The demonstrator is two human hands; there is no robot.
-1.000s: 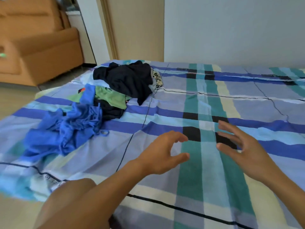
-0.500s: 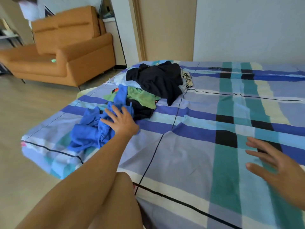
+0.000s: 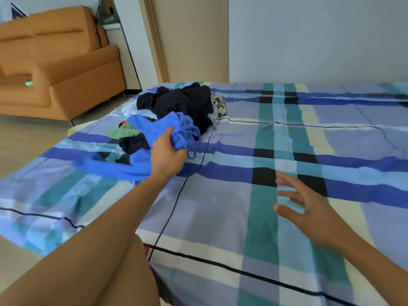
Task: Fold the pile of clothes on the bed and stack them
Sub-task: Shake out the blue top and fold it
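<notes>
While in left hand (image 3: 167,155) grip, blue garment (image 3: 157,127) beside pile (image 3: 185,102) on bed (image 3: 220,208).

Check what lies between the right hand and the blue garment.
Only bare plaid bedsheet between right hand and blue garment, per the head view.

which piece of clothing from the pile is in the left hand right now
The bright blue garment: the left hand grips its bunched cloth, while the black garment and the green one lie untouched in the pile.
</notes>
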